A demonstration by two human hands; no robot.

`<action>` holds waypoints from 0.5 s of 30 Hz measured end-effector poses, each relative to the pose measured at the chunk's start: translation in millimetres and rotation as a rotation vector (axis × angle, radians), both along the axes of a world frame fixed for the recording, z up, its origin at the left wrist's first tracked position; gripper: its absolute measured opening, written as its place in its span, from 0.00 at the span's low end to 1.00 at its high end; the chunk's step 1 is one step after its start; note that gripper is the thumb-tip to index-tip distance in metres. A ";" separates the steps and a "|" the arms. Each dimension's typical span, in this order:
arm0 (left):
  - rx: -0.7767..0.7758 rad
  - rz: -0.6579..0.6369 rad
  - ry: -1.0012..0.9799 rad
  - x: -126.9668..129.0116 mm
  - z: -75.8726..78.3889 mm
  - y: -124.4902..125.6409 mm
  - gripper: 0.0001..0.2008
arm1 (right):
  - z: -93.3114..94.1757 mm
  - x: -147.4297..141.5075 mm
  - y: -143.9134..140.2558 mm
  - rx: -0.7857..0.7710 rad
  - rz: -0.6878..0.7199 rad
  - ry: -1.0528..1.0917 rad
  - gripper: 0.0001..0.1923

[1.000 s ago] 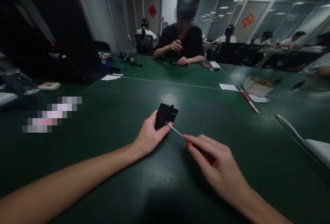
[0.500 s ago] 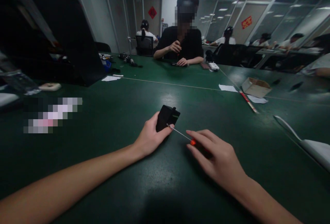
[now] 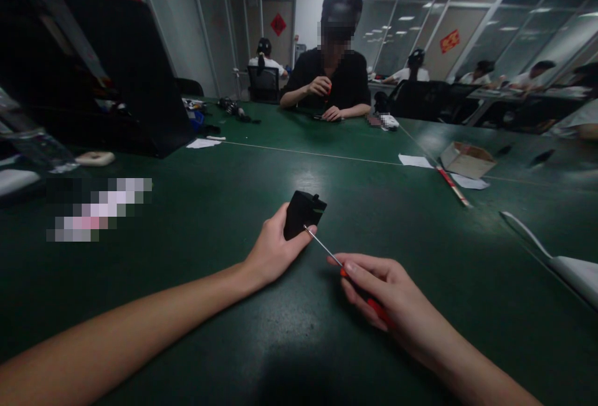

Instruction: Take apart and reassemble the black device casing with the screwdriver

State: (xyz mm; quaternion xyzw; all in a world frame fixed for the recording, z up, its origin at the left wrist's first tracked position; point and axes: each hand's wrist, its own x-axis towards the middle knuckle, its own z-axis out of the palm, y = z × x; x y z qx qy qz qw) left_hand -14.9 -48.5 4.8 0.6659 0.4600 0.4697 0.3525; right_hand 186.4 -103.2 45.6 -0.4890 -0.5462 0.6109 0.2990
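Head view: left hand grips a small black box on the green table; right hand closed on a red-handled screwdriver, tip at the box.
Beyond, to the right: paper sheet, open cardboard box, contents not visible. Opposite: a seated person in black. Glass-walled office.

No legible text or labels
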 end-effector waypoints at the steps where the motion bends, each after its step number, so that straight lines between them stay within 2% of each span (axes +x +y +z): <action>1: 0.000 -0.003 0.002 -0.1 0.0 -0.3 0.17 | -1.1 0.8 -0.4 0.214 0.011 -0.160 0.18; 5: 0.000 -0.013 0.001 0.1 0.5 -1.3 0.17 | -5.9 10.3 -2.7 1.142 0.059 -0.813 0.17; 6: -0.001 -0.015 -0.001 0.3 0.7 -1.4 0.17 | -6.2 13.6 -3.3 1.298 0.079 -0.938 0.18; 8: -0.007 -0.024 -0.008 0.8 1.3 -1.7 0.17 | -4.7 18.9 -4.0 1.482 0.102 -1.100 0.20; 10: -0.015 -0.038 -0.018 1.2 1.9 -1.8 0.18 | -1.6 20.9 -4.0 1.509 0.101 -1.124 0.20; 12: -0.018 -0.044 -0.020 1.3 2.5 -1.8 0.18 | 1.3 18.8 -3.2 1.361 0.078 -1.001 0.19; 13: -0.017 -0.044 -0.019 1.2 2.6 -1.8 0.18 | 2.3 16.5 -2.5 1.215 0.071 -0.892 0.18; 15: -0.013 -0.038 -0.014 1.0 2.5 -1.5 0.17 | 3.4 10.6 -0.9 0.793 0.062 -0.614 0.15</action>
